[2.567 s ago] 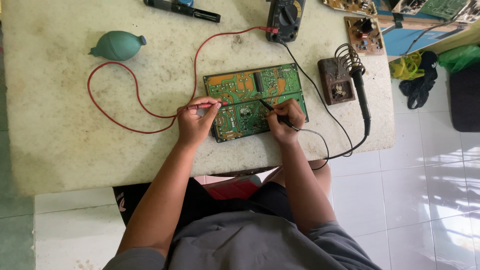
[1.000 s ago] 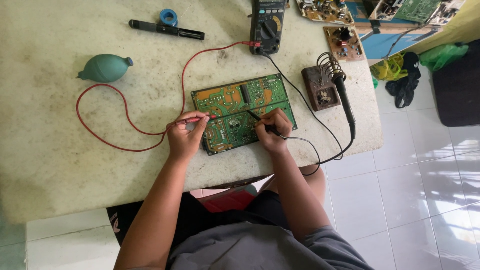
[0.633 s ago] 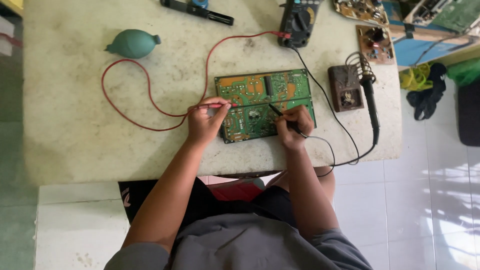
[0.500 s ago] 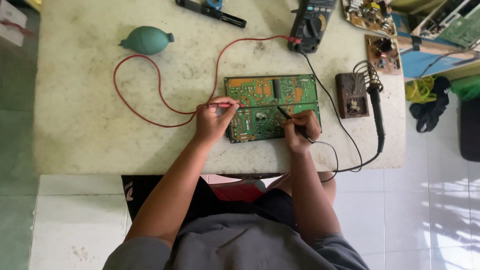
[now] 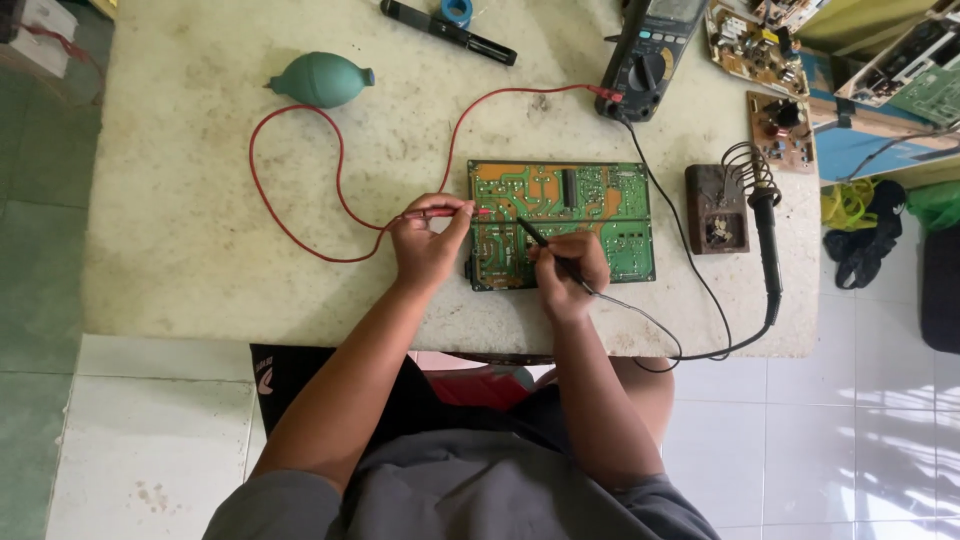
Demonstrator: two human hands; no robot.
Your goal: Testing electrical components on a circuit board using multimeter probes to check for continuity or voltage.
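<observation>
We see the left hand (image 5: 428,242) pinching the red probe (image 5: 445,212), the right hand (image 5: 570,268) gripping the black probe (image 5: 545,243), both tips on the green circuit board (image 5: 600,215) at frame centre; the multimeter (image 5: 650,55) sits top right.

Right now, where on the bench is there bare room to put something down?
Free: the table left of the red lead, below the green blower, and the strip between blower and multimeter. Crowded: the right end, with circuit board, soldering iron and its stand. The left hand and right hand hold probes at the board.
</observation>
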